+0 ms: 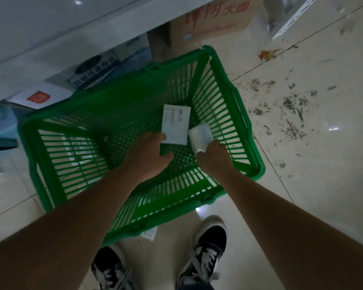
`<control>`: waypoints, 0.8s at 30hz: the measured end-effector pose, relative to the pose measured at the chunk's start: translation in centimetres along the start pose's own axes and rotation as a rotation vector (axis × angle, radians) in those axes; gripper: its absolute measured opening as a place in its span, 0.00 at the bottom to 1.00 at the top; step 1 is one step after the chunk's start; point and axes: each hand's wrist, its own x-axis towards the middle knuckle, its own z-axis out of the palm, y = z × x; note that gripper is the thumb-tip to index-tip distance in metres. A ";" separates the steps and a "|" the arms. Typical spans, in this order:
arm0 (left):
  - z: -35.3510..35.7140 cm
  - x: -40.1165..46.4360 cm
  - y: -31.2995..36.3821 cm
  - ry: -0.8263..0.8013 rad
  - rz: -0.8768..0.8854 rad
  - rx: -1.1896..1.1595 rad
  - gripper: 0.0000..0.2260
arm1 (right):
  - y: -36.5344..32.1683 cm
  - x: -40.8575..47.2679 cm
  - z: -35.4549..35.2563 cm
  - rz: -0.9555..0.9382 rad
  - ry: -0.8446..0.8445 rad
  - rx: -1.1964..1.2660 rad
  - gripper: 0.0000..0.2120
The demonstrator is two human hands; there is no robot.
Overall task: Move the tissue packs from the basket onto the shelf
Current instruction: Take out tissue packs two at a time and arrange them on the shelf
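Both my hands are down in the green basket on the floor. My left hand pinches the near edge of the flat tissue pack; my right hand curls round the smaller pack against the right wall, taking two per trip, I judge, to the shelf above

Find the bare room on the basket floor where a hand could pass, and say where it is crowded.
Free: the basket floor's left half, between its left wall and the left hand. Crowded: the right corner, where the flat tissue pack, the second pack and the right hand meet.
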 end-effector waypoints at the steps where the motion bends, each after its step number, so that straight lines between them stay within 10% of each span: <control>1: 0.4 0.8 -0.2 0.000 0.007 -0.003 0.28 | 0.1 0.4 0.3 0.011 0.001 0.010 0.30; 15: 4.5 9.2 -2.5 0.012 -0.019 -0.062 0.37 | 0.0 4.2 3.4 0.000 -0.157 0.126 0.29; 19: 4.8 9.8 -1.6 0.098 -0.067 -0.022 0.39 | 0.0 5.3 4.4 0.104 -0.215 0.230 0.60; 24: 4.7 9.8 -1.1 0.238 -0.044 -0.062 0.35 | 0.4 5.8 4.6 0.111 -0.277 0.251 0.73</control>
